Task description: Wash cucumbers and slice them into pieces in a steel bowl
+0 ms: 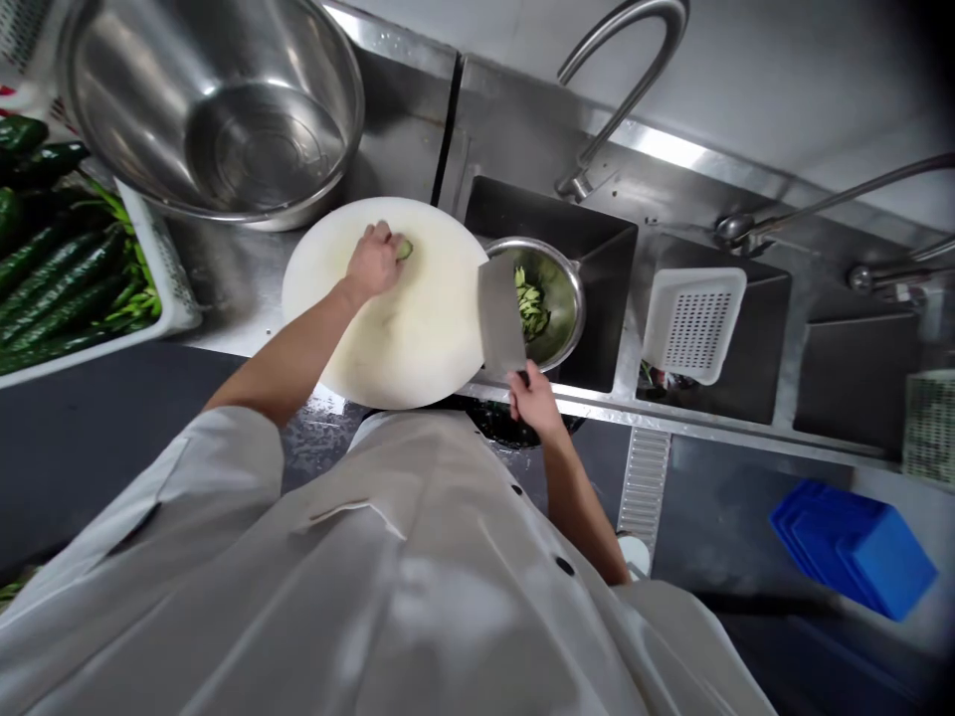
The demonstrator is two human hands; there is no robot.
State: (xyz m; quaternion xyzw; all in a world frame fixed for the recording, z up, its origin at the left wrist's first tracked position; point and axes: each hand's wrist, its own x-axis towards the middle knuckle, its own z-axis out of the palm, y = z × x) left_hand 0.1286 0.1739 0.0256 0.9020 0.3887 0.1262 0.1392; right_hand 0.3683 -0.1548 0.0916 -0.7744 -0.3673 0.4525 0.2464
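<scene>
My left hand [375, 261] is closed on a short cucumber piece [404, 249] over the far part of a round white cutting board [433, 338]. Only the cut end of that piece shows past my fingers. In my right hand [534, 400] is the handle of a cleaver [501, 316]. Its broad blade stands at the board's right edge, partly over the rim of a steel bowl [573, 328]. Green cucumber slices [529, 303] lie inside this bowl, and the blade hides some of its left side.
A large steel basin [224, 119] stands at the back left. A white crate [175, 288] of whole cucumbers [60, 278] is at the far left. Sinks, curved faucets [649, 80] and a white perforated basket [693, 323] are on the right. Blue bins [855, 547] sit lower right.
</scene>
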